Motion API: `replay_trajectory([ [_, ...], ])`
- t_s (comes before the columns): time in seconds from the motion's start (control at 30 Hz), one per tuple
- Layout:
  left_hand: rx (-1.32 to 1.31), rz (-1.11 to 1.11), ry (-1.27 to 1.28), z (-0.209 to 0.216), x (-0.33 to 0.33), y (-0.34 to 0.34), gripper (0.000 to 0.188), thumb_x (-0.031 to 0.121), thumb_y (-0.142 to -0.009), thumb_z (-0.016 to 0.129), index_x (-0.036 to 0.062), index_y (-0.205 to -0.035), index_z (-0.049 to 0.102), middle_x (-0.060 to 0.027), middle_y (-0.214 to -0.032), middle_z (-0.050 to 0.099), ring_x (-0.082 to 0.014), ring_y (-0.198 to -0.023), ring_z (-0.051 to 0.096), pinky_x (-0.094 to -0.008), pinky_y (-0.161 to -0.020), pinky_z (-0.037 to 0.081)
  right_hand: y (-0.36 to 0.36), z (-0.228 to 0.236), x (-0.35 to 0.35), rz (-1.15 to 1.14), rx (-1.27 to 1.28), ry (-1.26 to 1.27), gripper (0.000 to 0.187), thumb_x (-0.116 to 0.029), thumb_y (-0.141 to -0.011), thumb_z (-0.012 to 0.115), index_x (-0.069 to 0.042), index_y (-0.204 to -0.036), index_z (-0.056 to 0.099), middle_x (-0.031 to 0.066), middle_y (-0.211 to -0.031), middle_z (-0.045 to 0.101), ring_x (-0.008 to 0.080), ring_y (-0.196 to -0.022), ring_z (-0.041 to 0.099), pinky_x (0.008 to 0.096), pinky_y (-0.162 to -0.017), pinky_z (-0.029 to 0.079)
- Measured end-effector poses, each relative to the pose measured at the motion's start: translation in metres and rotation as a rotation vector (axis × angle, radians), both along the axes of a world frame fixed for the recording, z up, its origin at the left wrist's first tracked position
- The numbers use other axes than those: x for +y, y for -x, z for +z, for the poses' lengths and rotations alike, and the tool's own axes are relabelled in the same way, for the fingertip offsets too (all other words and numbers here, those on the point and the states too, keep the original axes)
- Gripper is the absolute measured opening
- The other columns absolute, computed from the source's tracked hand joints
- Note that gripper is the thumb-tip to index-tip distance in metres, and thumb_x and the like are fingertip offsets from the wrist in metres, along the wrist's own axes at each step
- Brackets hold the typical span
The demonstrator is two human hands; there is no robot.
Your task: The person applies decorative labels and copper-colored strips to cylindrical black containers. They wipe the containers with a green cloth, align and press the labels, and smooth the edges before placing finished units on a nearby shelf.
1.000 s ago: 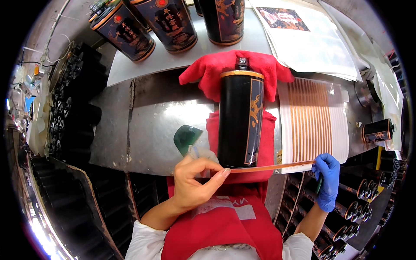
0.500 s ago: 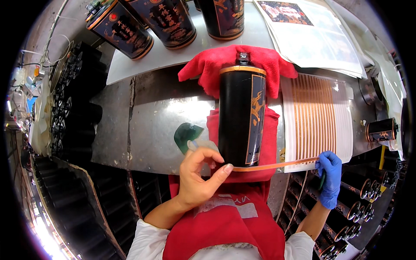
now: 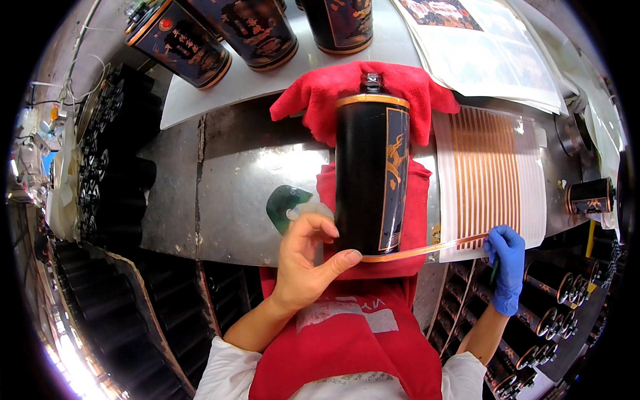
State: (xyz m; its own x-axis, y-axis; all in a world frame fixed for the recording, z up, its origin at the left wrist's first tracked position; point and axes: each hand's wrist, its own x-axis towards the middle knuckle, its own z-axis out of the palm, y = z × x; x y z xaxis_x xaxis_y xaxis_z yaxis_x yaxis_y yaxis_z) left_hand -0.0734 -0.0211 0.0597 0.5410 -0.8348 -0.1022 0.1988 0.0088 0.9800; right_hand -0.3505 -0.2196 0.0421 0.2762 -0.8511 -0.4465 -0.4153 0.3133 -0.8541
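A black cylindrical bottle (image 3: pixel 363 173) with copper-coloured rims and a dark decorated panel lies on red cloth (image 3: pixel 417 200), neck pointing away from me. A thin copper-coloured strip (image 3: pixel 427 251) runs from its near edge to the right. My bare left hand (image 3: pixel 303 267) is at the bottle's lower left, thumb pressing the strip's left end against the edge, the other fingers curled apart from it. My right hand (image 3: pixel 505 267), in a blue glove, is closed on the strip's right end. Part of a dark green tool (image 3: pixel 495 272) shows in its palm.
Beside my left hand lies a green scraper-like piece (image 3: pixel 285 205). A sheet of copper strips (image 3: pixel 490 180) is right of the cloth. Decorated bottles (image 3: pixel 243 33) and printed sheets (image 3: pixel 487 63) occupy the far side. Racks of dark cylinders (image 3: pixel 107 307) flank the metal table (image 3: pixel 233 220).
My right hand has moved slightly up and away from me, so the strip slants and bows more. My left thumb stays at the bottle's edge. The whole view has shifted a little.
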Motion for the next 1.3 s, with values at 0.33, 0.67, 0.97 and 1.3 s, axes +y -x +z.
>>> replay_trajectory([
  [0.33, -0.179, 0.086, -0.02, 0.004, -0.002, -0.009, 0.042, -0.002, -0.071, 0.07, 0.004, -0.107, 0.049, -0.0063, -0.107, 0.049, -0.014, -0.099, 0.049, -0.0284, -0.09, 0.038, 0.0, -0.006, -0.002, 0.016, 0.079, 0.037, 0.012, -0.011, -0.081, 0.063, 0.001, -0.078, 0.065, 0.001, -0.066, 0.059, 0.0044, -0.056, 0.05, 0.0187, -0.05, 0.037],
  [0.67, -1.159, -0.246, -0.021, 0.005, -0.032, 0.001, 0.105, 0.031, -0.056, 0.083, -0.0038, -0.138, 0.028, -0.0422, -0.133, 0.023, -0.0546, -0.126, 0.025, -0.052, -0.103, 0.027, -0.013, -0.002, 0.01, -0.026, 0.07, 0.094, 0.006, -0.006, -0.076, 0.068, 0.0, -0.078, 0.067, -0.0024, -0.067, 0.06, 0.0032, -0.06, 0.05, 0.0177, -0.054, 0.039],
  [0.97, -0.904, -0.213, -0.197, -0.006, 0.0, -0.017, 0.113, 0.046, -0.068, 0.076, -0.0104, -0.139, 0.009, -0.0348, -0.142, 0.017, -0.0488, -0.133, 0.015, -0.0446, -0.107, 0.02, -0.053, 0.0, 0.042, 0.037, -0.08, -0.07, 0.003, -0.004, -0.074, 0.069, -0.001, -0.075, 0.067, -0.0031, -0.065, 0.058, 0.002, -0.059, 0.05, 0.0167, -0.054, 0.038],
  [1.3, -1.425, -0.333, -0.064, 0.015, -0.037, -0.002, 0.082, 0.03, -0.066, 0.079, -0.0002, -0.132, 0.041, -0.035, -0.138, 0.027, -0.0482, -0.128, 0.03, -0.0496, -0.105, 0.022, -0.055, 0.001, 0.044, 0.011, -0.136, -0.094, 0.004, -0.003, -0.075, 0.069, -0.001, -0.077, 0.066, -0.0021, -0.065, 0.059, 0.0021, -0.059, 0.051, 0.0169, -0.054, 0.04],
])
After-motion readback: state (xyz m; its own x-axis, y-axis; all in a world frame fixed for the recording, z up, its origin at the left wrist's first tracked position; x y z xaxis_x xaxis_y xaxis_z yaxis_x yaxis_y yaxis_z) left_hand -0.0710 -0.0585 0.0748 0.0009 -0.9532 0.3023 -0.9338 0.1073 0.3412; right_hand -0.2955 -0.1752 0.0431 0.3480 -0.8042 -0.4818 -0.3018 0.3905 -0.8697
